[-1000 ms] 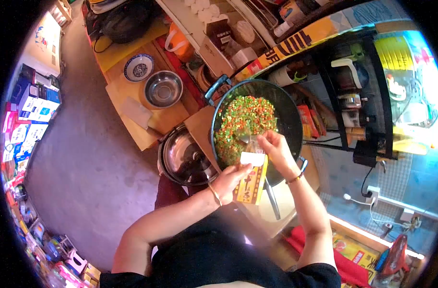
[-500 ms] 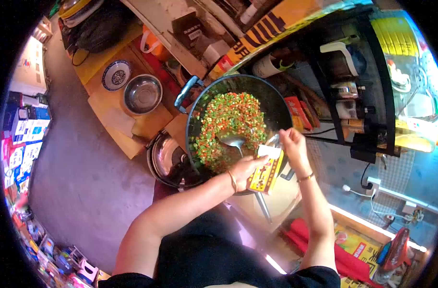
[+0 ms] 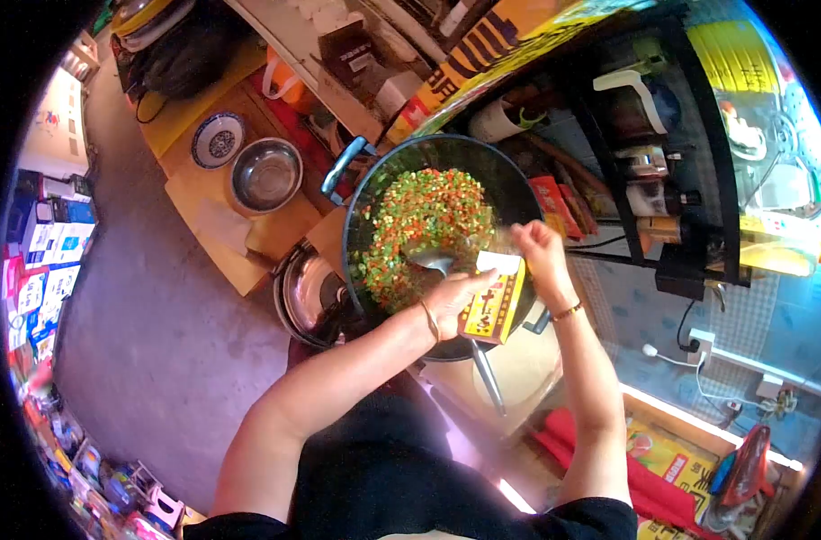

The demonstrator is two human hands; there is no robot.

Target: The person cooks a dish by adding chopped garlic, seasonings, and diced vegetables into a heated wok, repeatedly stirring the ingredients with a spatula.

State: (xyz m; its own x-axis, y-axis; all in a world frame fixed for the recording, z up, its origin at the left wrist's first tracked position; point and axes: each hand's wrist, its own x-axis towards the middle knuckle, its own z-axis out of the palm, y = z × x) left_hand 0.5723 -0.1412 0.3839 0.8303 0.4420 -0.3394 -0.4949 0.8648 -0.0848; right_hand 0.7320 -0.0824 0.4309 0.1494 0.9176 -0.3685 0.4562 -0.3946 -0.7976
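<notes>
My left hand (image 3: 457,304) is closed on a small yellow and brown seasoning box (image 3: 493,308), its white flap standing up, above the near right side of the pan. My right hand (image 3: 540,256) pinches something over the pan's right side; a pale, smeared shape shows at the fingertips, too blurred to name. Beneath both hands is a large dark pan (image 3: 374,184) with chopped green and red peppers (image 3: 437,207) heaped toward its far left side. A metal ladle (image 3: 488,378) rests in it, bowl among the peppers, handle leaning out over the near rim, partly hidden by the box.
Left of the pan, a metal bowl (image 3: 266,175) and a patterned plate (image 3: 219,141) sit on cardboard. A lidded steel pot (image 3: 309,297) stands close at the pan's left. Right are red packets (image 3: 554,205), a dark shelf rack (image 3: 721,180) and wall sockets (image 3: 701,340).
My right hand has moved slightly up and left, and the shiny item at its fingertips is now blurred. The box in my left hand has shifted slightly left.
</notes>
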